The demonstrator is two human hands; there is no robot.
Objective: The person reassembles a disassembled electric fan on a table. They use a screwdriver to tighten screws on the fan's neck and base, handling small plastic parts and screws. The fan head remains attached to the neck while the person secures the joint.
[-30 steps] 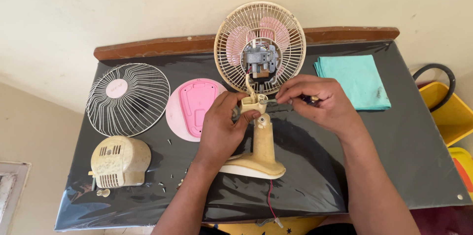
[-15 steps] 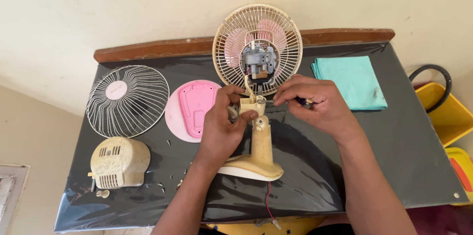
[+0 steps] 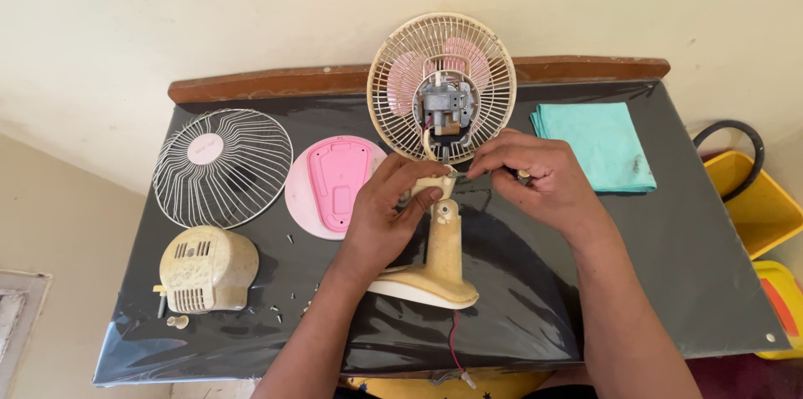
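grimy cream table fan (image 3: pixel 441 223), motor exposed

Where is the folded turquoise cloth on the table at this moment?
In the head view, the turquoise cloth lies flat on the table's far right part, just right of the fan's rear grille and beyond the right hand.

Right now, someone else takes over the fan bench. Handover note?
Left hand: grips the neck of the cream fan stand, just under the motor.
Right hand: pinches a thin tool at the neck joint; what kind of tool is unclear.
Off already: front grille, pink base plate and motor cover, all lying to the left. Small screws loose near the cover.
Still mounted: rear grille, motor, stand. Teal cloth lies at right.
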